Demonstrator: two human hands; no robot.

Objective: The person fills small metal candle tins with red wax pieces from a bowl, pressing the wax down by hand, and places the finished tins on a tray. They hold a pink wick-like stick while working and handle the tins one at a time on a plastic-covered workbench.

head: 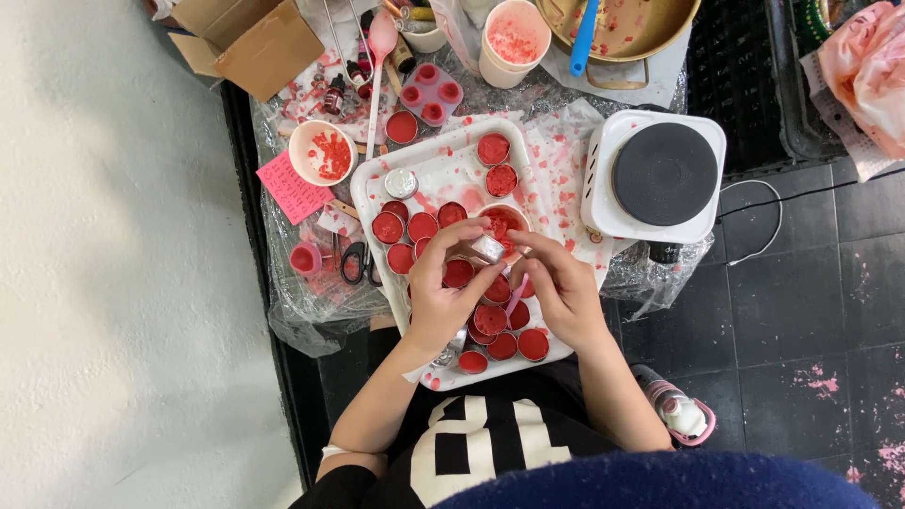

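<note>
Holding: both hands meet over the white tray [372, 179], pinching one small silver tin [487, 247] between them
Left hand: left hand [443, 292] comes in from below, its fingers [462, 231] curled and clamped on the near side of the silver tin
Right hand: right hand [563, 287] grips the tin's other side with fingers together, and a pink stick [515, 296] pokes out beneath its palm
Tin position: raised just above the tray's middle, beside a red-filled bowl [503, 222]
Tray contents: many round tins of red wax [421, 226] lie in rows, with one lidded silver tin [401, 183] at the far-left corner
Tabletop: covered in crinkled plastic wrap [302, 311] splashed with red
Left of tray: a white cup of red pieces [321, 153], a pink note [293, 187] and black-handled scissors [356, 264]
Right of tray: a white hotplate [658, 175] with a dark round top
Far edge: a pink silicone mould [431, 94], a pink spoon [380, 42], a paper cup [514, 42] and a brass-coloured pan [627, 24] holding a blue spatula [584, 36]
Floor: a bottle with a pink cap [681, 412] lies on dark tiles near the right forearm
</note>
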